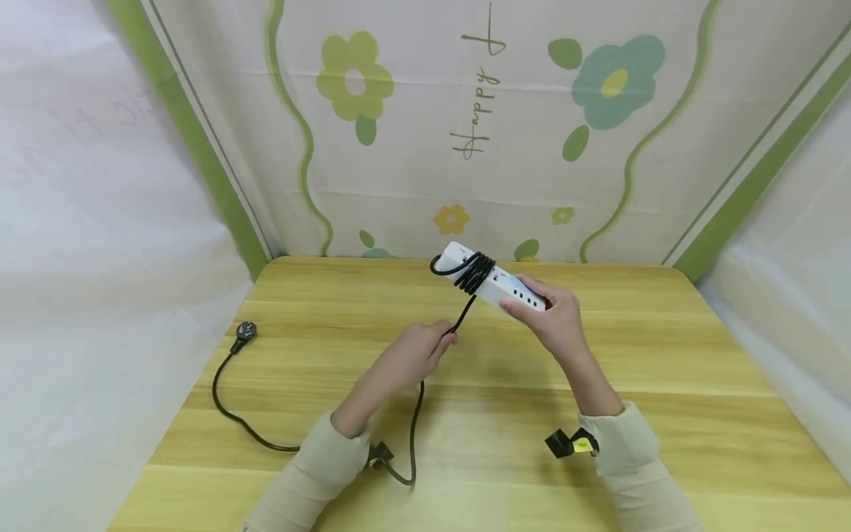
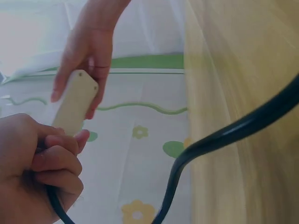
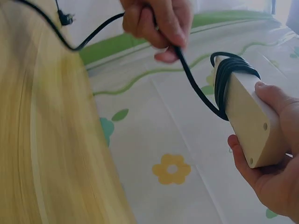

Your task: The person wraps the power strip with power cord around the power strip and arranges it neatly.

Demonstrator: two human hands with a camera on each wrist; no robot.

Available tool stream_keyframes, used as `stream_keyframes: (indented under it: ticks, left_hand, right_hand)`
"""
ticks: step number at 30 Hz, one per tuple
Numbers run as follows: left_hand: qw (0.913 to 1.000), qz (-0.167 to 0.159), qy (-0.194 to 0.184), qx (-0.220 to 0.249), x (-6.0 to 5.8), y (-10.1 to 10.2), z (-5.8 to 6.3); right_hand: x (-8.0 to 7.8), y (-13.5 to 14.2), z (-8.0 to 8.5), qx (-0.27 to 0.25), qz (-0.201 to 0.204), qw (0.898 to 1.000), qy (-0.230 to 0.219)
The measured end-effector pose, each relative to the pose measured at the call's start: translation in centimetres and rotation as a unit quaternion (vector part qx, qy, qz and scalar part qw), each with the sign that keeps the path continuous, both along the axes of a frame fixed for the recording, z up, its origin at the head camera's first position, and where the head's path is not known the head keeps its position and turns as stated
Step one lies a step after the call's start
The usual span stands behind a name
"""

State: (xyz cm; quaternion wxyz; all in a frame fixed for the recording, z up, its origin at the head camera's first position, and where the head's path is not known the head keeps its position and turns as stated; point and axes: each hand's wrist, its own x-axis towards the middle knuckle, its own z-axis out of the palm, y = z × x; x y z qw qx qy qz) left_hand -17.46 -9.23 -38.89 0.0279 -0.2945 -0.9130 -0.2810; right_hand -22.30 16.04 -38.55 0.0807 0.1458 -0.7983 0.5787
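A white power strip (image 1: 503,287) is held up over the table, tilted, with its sockets and USB ports facing up. My right hand (image 1: 555,314) grips its near right end between thumb and fingers. Several turns of black cord (image 3: 229,77) wrap tightly round the strip's other half, and a loose loop sticks out at its end. My left hand (image 1: 419,351), fingers curled, holds the cord a short way below the strip, and that stretch runs straight. From the left hand the cord drops to the table and passes under the left forearm to a black plug (image 1: 246,331) at the left.
The wooden table (image 1: 631,347) ends at a floral cloth backdrop (image 1: 412,148), with white cloth sides left and right. A small black wrist camera (image 1: 572,443) sits at the right cuff, another (image 1: 380,454) at the left.
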Motion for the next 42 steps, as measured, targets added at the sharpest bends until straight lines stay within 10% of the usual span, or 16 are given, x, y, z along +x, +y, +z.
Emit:
stream_keyframes:
  ticks: [14,29,42]
  left_hand:
    - [0.9969,0.027,0.071,-0.021,0.8,-1.2,1.3]
    - [0.9877,0.053,0.146,-0.021,0.7,-1.8,1.5]
    - [0.9666,0.051,0.251,-0.001,0.4,-3.4,2.1]
  right_hand:
    - [-1.7,0.9,-2.2,0.097,-0.109,0.987,0.069]
    - [-2.2,-0.3,-4.0,0.159,-0.066,0.984,0.038]
    - [-0.9,-1.8,-3.3,0.280,0.032,0.958,0.042]
